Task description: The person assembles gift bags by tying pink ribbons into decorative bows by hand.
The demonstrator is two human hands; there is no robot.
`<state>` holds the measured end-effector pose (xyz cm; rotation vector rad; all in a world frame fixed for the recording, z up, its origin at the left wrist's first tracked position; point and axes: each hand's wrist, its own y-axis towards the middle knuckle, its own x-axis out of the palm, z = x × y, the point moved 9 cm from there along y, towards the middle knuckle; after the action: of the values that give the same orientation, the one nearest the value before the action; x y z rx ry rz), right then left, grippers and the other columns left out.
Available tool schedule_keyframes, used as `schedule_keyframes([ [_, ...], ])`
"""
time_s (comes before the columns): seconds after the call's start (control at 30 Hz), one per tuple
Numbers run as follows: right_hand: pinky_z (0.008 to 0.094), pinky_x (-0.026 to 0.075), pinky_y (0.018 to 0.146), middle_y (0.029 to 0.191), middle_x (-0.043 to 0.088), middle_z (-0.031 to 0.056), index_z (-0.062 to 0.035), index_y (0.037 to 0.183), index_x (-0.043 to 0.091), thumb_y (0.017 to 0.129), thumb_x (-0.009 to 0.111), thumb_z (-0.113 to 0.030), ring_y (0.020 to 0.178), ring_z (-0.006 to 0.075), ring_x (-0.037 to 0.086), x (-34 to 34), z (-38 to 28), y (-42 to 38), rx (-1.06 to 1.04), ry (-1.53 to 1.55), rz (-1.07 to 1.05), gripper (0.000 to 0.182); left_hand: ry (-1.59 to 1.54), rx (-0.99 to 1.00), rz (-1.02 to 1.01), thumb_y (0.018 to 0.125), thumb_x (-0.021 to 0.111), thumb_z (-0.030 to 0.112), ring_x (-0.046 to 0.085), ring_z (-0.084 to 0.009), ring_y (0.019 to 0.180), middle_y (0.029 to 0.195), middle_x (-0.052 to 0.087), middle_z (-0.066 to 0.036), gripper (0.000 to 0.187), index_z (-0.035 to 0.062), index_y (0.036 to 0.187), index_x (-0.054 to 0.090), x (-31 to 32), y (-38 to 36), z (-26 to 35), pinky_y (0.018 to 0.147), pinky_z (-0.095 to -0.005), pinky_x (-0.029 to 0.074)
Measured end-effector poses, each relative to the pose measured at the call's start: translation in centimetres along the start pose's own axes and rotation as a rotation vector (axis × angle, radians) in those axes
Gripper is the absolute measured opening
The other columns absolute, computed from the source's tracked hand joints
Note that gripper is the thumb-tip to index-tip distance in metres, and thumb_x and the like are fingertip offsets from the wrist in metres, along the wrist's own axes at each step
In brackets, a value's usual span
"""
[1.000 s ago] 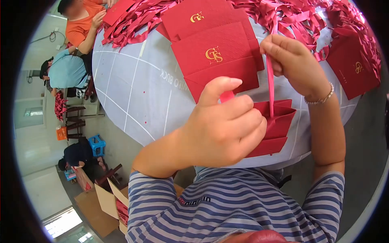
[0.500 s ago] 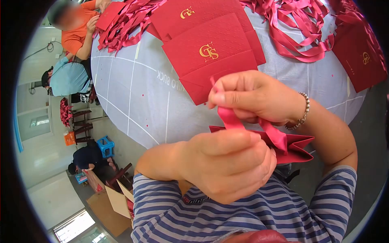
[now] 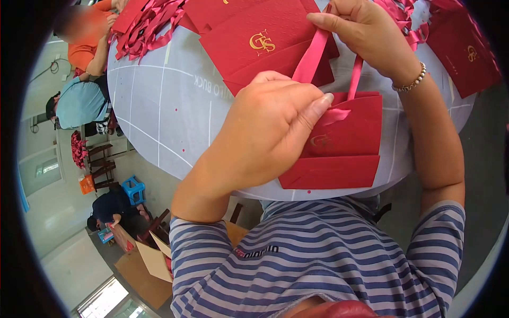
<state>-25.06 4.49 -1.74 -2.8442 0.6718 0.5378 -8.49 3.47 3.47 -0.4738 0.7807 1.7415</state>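
Observation:
A small red paper bag with a faint gold logo lies at the near edge of the table, partly covered by my left hand. This hand is closed in a pinch at the bag's upper part, where a pink ribbon tail sticks out past the thumb. My right hand, with a beaded bracelet at the wrist, is closed on the pink ribbon handle above the bag. Two ribbon strands run down taut from it towards the bag. Further off lie overlapping red bags with gold logos.
The grey tablecloth has white lines. Heaps of pink ribbon lie at the far left, and another red bag at the right. A person in orange handles bags across the table. A blue stool and an open carton stand left.
My right hand has moved up and away, drawing the ribbon out. The bag has come from near my body onto the table edge, and my left hand has risen and turned.

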Motion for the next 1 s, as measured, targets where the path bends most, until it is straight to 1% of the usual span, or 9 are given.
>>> schedule_keyframes([
  [0.23, 0.0222, 0.033, 0.043, 0.058, 0.052, -0.0048, -0.0039, 0.081, 0.066, 0.104, 0.06, -0.028, 0.048, 0.0036, 0.042, -1.6, 0.0, -0.4, -0.107, 0.328, 0.051, 0.034, -0.071, -0.061, -0.018, 0.086, 0.072, 0.0, 0.064, -0.0219, 0.082, 0.084, 0.069, -0.009, 0.011, -0.0027, 0.096, 0.069, -0.3, 0.1, -0.5, 0.083, -0.0306, 0.049],
  [0.33, 0.0191, 0.038, 0.048, 0.07, 0.062, 0.0003, -0.0037, 0.097, 0.066, 0.106, 0.056, -0.026, 0.053, 0.005, 0.05, -5.3, 1.1, 0.4, -0.162, 0.738, 0.203, 0.026, -0.317, 0.154, 0.173, 0.076, 0.08, 0.0, 0.069, -0.0193, 0.084, 0.085, 0.072, -0.004, 0.021, 0.0054, 0.094, 0.071, -2.8, -0.3, -0.1, 0.108, -0.0425, 0.04],
  [0.5, 0.0185, 0.041, 0.049, 0.073, 0.065, 0.0008, -0.0058, 0.092, 0.066, 0.103, 0.061, -0.018, 0.054, 0.0053, 0.053, -10.2, 1.8, 0.0, -0.257, 0.757, 0.346, 0.016, -0.569, 0.426, 0.081, 0.076, 0.071, -0.008, 0.062, -0.0283, 0.097, 0.092, 0.071, -0.009, 0.023, 0.0029, 0.096, 0.07, -3.7, 0.0, 0.6, 0.098, -0.0421, 0.041],
  [0.63, 0.0187, 0.038, 0.052, 0.074, 0.062, -0.0032, -0.0038, 0.097, 0.069, 0.099, 0.066, -0.015, 0.059, 0.0022, 0.049, -11.7, 3.0, 0.1, -0.213, 0.342, 0.437, 0.012, -0.436, 0.328, 0.201, 0.086, 0.065, -0.003, 0.061, -0.0222, 0.096, 0.096, 0.071, -0.009, 0.008, 0.0035, 0.09, 0.067, -4.4, 0.5, -1.2, 0.086, -0.0348, 0.048],
  [0.7, 0.0194, 0.035, 0.054, 0.072, 0.058, -0.0059, -0.0033, 0.098, 0.071, 0.097, 0.069, -0.019, 0.061, 0.0004, 0.045, -11.1, 3.4, 0.4, -0.27, 0.218, 0.434, 0.016, -0.569, -0.234, 0.511, 0.092, 0.064, -0.001, 0.063, -0.015, 0.096, 0.104, 0.072, -0.009, 0.007, 0.0017, 0.096, 0.068, -5.5, -0.7, -6.0, 0.082, -0.0272, 0.05],
  [0.8, 0.0296, 0.047, 0.06, 0.079, 0.07, 0.005, -0.0006, 0.098, 0.072, 0.089, 0.073, -0.016, 0.063, 0.0126, 0.058, -9.1, 2.3, 0.4, -0.345, -0.547, 0.419, 0.018, -0.632, -0.37, 0.779, 0.096, 0.064, 0.0, 0.066, -0.0136, 0.096, 0.108, 0.072, -0.01, 0.014, -0.0022, 0.109, 0.069, -8.6, -1.8, -10.5, 0.081, -0.0248, 0.053],
  [0.83, 0.0296, 0.047, 0.06, 0.079, 0.07, 0.005, -0.0006, 0.098, 0.072, 0.089, 0.073, -0.016, 0.063, 0.0126, 0.058, -9.4, 2.3, 0.4, -0.347, -0.548, 0.421, 0.018, -0.629, -0.295, 0.836, 0.095, 0.064, -0.001, 0.066, -0.0136, 0.096, 0.106, 0.072, -0.01, 0.015, -0.003, 0.109, 0.069, -9.8, -2.1, -11.4, 0.083, -0.0262, 0.054],
  [0.9, 0.0404, 0.054, 0.068, 0.079, 0.071, 0.0165, -0.0039, 0.091, 0.074, 0.087, 0.073, -0.027, 0.072, 0.0321, 0.069, -11.1, 3.0, 0.3, -0.185, -0.715, 0.491, 0.023, -0.663, -0.132, 0.867, 0.093, 0.065, -0.003, 0.066, -0.0138, 0.096, 0.105, 0.071, -0.01, 0.016, -0.0038, 0.11, 0.068, -11.8, -2.5, -11.4, 0.083, -0.0267, 0.054],
  [1.0, 0.0451, 0.055, 0.067, 0.073, 0.069, 0.0185, -0.0015, 0.078, 0.072, 0.089, 0.069, -0.041, 0.072, 0.036, 0.069, -13.9, 3.9, -0.1, 0.146, -0.896, 0.445, 0.042, -0.514, -0.094, 0.777, 0.09, 0.069, -0.002, 0.065, -0.0132, 0.093, 0.101, 0.071, -0.008, 0.014, -0.0026, 0.104, 0.069, -11.3, -2.7, -9.2, 0.081, -0.0248, 0.052],
])
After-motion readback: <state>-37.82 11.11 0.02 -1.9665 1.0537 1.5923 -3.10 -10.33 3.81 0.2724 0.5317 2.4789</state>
